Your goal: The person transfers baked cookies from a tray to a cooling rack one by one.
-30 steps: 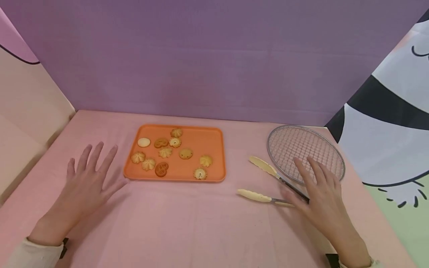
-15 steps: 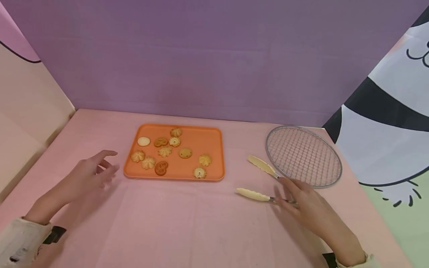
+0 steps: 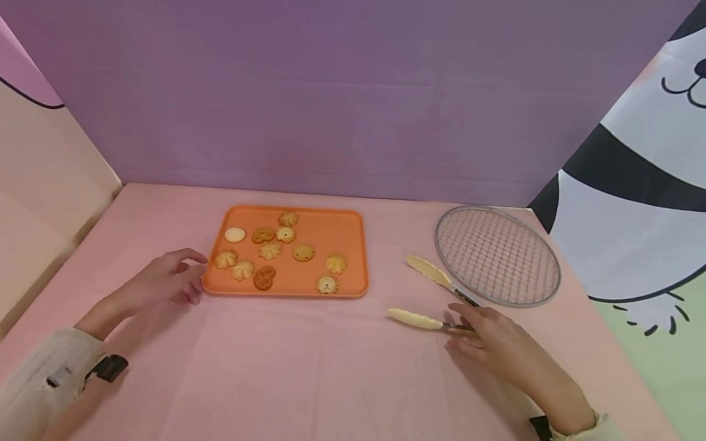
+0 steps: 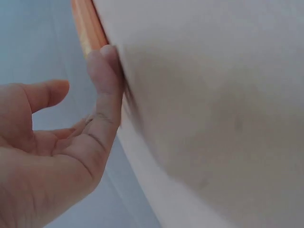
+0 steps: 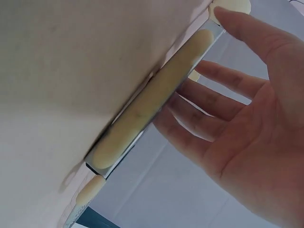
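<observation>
We see a pair of metal tongs with cream-coloured scalloped tips and cream handle grips (image 3: 441, 277) lying spread apart on the pink cloth-covered table (image 3: 309, 367), their tips turned toward the tray and their handle end under the person's right hand (image 3: 507, 346). That hand reaches over the handles with its fingers loosely bent and well spaced from the thumb; in the right wrist view we find the fingertips hidden behind one handle, so we cannot tell how firmly they touch it.

Left of the tongs we have a shallow orange rectangular tray with rounded corners (image 3: 342, 229). The person's left hand (image 3: 165, 278) is at its left edge, fingers gently curved with the fingertips at the rim, thumb apart; we see no grasp round it. On the tray lie eleven small baked biscuits (image 3: 270, 250): ridged swirls, two brown pretzel shapes, a pale smooth oval and other round ones.

Just beyond the tongs, to their right, we see a round silver wire-mesh rack (image 3: 496, 254) lying flat. Behind everything rises a plain purple backdrop (image 3: 353, 104), and on the right a black-and-white cartoon animal panel (image 3: 651, 165).
</observation>
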A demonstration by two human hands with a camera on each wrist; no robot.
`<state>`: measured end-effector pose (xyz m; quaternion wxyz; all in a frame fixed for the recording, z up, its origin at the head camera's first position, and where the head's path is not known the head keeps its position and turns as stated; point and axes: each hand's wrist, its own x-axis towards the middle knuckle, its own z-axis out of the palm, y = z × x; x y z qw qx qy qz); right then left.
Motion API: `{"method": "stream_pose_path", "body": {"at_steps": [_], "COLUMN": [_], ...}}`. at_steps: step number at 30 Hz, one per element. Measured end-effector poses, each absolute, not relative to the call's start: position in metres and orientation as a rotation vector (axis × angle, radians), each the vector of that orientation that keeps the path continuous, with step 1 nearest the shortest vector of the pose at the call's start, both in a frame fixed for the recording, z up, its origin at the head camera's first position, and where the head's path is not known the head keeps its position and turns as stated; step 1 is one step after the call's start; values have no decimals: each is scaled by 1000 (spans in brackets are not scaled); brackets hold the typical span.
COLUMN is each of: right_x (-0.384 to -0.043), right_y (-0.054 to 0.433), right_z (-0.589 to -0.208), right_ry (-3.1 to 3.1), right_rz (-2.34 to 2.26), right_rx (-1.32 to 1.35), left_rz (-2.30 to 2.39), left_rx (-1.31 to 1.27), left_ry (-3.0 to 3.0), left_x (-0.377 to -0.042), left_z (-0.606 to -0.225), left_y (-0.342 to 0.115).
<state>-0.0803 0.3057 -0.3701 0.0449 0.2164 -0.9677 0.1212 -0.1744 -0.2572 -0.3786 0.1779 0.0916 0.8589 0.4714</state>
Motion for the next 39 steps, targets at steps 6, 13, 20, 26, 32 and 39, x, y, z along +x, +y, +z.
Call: {"method": "stream_pose_path", "body": {"at_steps": [6, 13, 20, 26, 32, 39], "right_x": [-82, -87, -90, -93, -97, -103], "right_y": [305, 309, 310, 316, 318, 314], "right_z": [-374, -380, -382, -376, -373, -372], "right_ry": [-2797, -2777, -2874, -2925, -2986, -3011], "right_rz": [279, 205, 239, 358, 392, 359], "right_rx": [678, 673, 637, 597, 582, 592], "left_rz": [1350, 1309, 1301, 1293, 1286, 1279], "left_rx": [242, 270, 301, 312, 317, 310], "left_ry": [2487, 2548, 2583, 2610, 2633, 2644], "left_x": [-176, -176, -177, -178, -179, -177], "left_z": [-385, -391, -394, -394, -393, -392], "left_y": [-253, -253, -251, -249, -245, -247]}}
